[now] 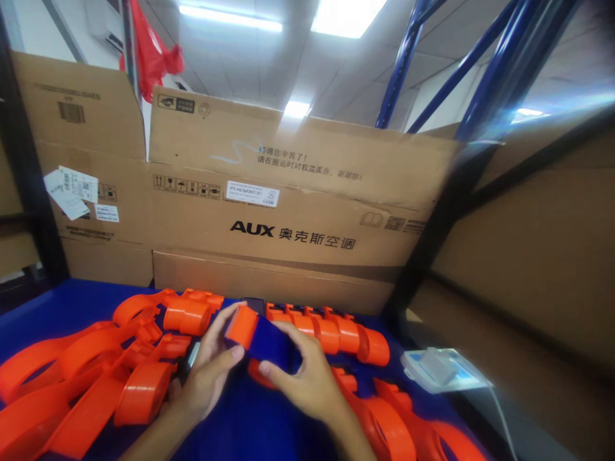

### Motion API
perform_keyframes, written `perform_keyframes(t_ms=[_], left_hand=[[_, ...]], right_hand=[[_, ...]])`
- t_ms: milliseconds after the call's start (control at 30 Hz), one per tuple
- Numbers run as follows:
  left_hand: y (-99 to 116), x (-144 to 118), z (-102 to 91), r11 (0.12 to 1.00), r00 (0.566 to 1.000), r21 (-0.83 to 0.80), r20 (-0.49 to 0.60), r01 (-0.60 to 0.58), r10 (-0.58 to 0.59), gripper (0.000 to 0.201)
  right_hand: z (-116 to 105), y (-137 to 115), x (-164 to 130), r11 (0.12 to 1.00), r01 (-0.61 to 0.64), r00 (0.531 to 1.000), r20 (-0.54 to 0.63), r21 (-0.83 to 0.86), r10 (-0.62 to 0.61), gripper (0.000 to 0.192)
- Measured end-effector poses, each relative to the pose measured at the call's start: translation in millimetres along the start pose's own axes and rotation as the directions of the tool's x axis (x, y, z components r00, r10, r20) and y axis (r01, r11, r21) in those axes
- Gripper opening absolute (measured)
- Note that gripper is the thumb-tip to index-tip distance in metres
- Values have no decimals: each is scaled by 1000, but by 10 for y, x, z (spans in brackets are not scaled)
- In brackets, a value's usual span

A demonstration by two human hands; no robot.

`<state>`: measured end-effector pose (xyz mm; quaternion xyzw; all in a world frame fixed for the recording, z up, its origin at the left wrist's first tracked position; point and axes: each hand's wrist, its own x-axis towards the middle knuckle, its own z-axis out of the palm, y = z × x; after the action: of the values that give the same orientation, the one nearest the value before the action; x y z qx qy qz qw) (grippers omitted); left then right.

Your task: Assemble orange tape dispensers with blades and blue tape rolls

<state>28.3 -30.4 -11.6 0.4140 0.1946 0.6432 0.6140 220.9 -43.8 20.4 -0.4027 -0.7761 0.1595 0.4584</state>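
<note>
Background: brown printed cardboard panel (298, 262), standing behind a worktop (91, 296) with a blue covering.

Item, centre: glossy dark-blue rectangular block (271, 344), raised above the worktop, with a bright orange squared piece (241, 325) at its left end; whether the two are joined cannot be told.

Grip, left hand (211, 365): closed about the orange squared piece, thumb on its lower edge.
Grip, right hand (307, 374): closed around the right end of the dark-blue block.

Adjacent stock: curved orange plastic pieces, left (144, 392); row of short orange plastic rings (329, 336), right rear; red-orange rounded piece (262, 373), beneath the block.

Hazards, as judged: smooth faces could slip under light fingertip pressure; unequal pull might twist the orange piece askew; a dropped block could strike the rounded piece below; a wide left elbow could scatter the crowded curved pieces.
</note>
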Motion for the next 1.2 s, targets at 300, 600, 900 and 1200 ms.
perform_keyframes(t_ms=[300, 600, 900, 1200], left_hand=[[45, 44, 60, 924, 982, 364, -92, -119, 163, 51], [52, 29, -1, 870, 972, 467, -82, -159, 222, 46], [-80, 80, -114, 839, 949, 506, -112, -201, 295, 49], [-72, 101, -113, 842, 949, 490, -88, -224, 304, 50]], right_hand=[[9, 95, -12, 839, 263, 949, -30, -476, -315, 67], [57, 98, -26, 821, 299, 929, -49, -486, -367, 70], [98, 65, -12, 804, 329, 900, -93, -494, -426, 69], [77, 88, -6, 793, 356, 895, -62, -494, -441, 68]])
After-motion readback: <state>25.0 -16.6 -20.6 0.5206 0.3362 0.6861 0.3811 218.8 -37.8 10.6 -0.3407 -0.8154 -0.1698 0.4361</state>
